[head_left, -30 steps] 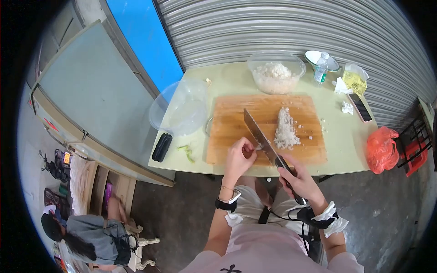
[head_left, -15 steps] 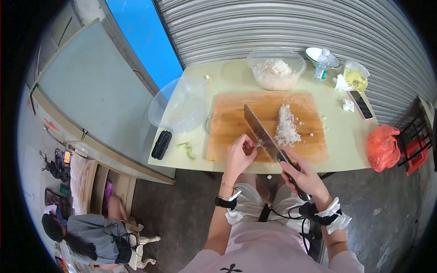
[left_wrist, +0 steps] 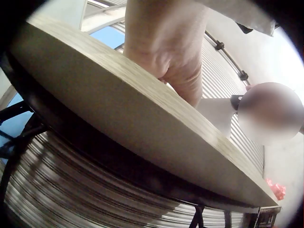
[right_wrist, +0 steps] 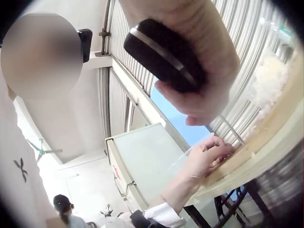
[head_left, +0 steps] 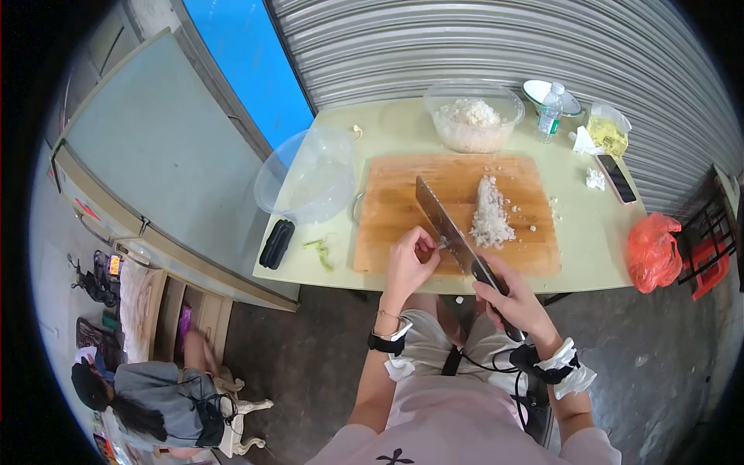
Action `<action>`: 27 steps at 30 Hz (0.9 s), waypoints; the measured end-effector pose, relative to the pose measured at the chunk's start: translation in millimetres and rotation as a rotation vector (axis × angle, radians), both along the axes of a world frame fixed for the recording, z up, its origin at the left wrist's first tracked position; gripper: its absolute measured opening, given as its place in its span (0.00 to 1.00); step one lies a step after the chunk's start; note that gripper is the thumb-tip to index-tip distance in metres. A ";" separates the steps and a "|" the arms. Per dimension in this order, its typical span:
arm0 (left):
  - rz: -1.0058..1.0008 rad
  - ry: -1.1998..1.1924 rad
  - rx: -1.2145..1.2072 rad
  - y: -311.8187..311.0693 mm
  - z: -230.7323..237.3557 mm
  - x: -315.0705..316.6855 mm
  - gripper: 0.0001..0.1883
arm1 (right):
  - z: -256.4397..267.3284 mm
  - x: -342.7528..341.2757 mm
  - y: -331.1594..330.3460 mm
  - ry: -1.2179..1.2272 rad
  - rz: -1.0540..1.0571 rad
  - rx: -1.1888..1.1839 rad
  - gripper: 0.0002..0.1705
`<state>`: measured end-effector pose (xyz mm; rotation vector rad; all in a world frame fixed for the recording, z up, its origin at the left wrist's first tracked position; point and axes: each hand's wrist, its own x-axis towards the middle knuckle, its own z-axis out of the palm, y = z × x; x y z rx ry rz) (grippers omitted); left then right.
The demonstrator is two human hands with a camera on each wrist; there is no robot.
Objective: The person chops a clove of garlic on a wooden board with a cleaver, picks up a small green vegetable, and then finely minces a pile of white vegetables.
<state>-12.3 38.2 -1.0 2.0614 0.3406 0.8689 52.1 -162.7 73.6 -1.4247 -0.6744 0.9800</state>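
A cleaver (head_left: 446,225) with a dark handle slants across the wooden cutting board (head_left: 387,198); my right hand (head_left: 515,298) grips its handle. In the right wrist view, that hand (right_wrist: 204,71) is wrapped round the handle's black end. Left of the blade, my left hand (head_left: 409,263) has curled fingertips that pinch a small pale piece (head_left: 442,242), mostly hidden, close beside the steel. The left wrist view shows only the back part of this hand (left_wrist: 166,52) above the table edge. A heap of chopped white bits (head_left: 490,217) lies right of the blade.
Behind the board stands a clear bowl (head_left: 474,139) of white chopped food. Another clear bowl (head_left: 271,182) is at the left, near a black case (head_left: 277,244) and green scraps (head_left: 319,253). A bottle (head_left: 550,115), phone (head_left: 616,180) and red bag (head_left: 653,252) are at the right.
The cleaver and both hands have shifted only slightly, and the left fingers stay beside the blade. The head view has tilted a little, moving the table upward in the picture.
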 end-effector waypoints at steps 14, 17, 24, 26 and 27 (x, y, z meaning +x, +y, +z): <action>-0.011 -0.031 -0.050 0.8 -3.2 -1.3 0.08 | 16.1 -4.3 2.7 -0.025 -0.032 0.069 0.27; 0.006 0.000 -0.009 1.2 -0.2 -2.4 0.08 | -5.3 -3.1 7.2 -0.019 0.002 0.040 0.27; 0.001 -0.015 -0.006 2.6 -3.8 -2.0 0.08 | 14.5 0.6 8.2 0.027 -0.017 0.019 0.28; 0.005 -0.022 -0.003 1.6 -8.0 -1.3 0.08 | 22.0 -1.1 6.3 0.035 -0.032 0.059 0.27; 0.005 -0.029 -0.027 1.6 -8.9 -0.9 0.08 | 20.8 -1.3 5.7 0.037 -0.033 0.054 0.27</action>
